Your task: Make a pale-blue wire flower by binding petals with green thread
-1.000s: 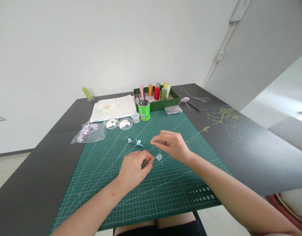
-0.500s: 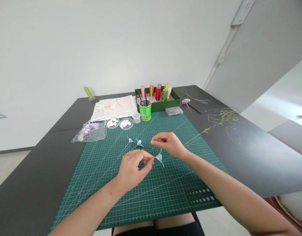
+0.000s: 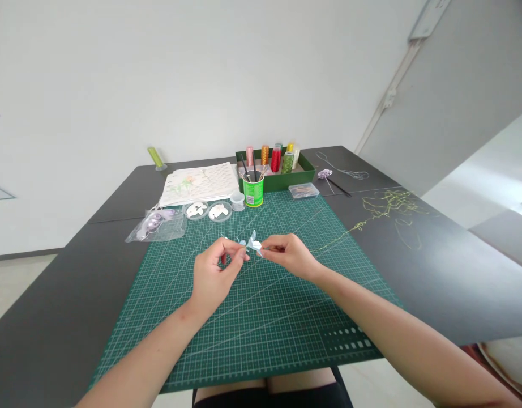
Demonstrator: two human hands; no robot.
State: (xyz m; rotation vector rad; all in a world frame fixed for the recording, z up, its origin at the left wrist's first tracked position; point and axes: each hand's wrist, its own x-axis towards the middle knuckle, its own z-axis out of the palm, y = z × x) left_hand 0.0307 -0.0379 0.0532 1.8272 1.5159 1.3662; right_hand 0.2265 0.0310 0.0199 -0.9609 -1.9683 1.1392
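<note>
Over the cutting mat [image 3: 244,334], a small pale blue and white artificial flower [image 3: 254,245] is held between my two hands. My left hand [image 3: 216,272] pinches its thin stem end between thumb and forefinger. From the other side, the closed thumb and fingertips of my right hand [image 3: 291,255] grip the edge of its petals. Other small pale blue flowers lie on the mat behind my left fingers, mostly hidden. A yellow-green thread [image 3: 339,238] runs from behind my right hand toward a loose tangle on the right.
A green tin [image 3: 255,195] of tools stands before a green box [image 3: 282,181] with several thread spools. Dishes of white pieces [image 3: 219,211], a plastic bag [image 3: 159,225] and paper sheets [image 3: 197,184] lie left. A clear case [image 3: 304,191] and purple flower [image 3: 324,173] lie right.
My left hand has lifted the flower away from me and left, turning it petals up. My right hand, apart from it before, has come onto the petals.
</note>
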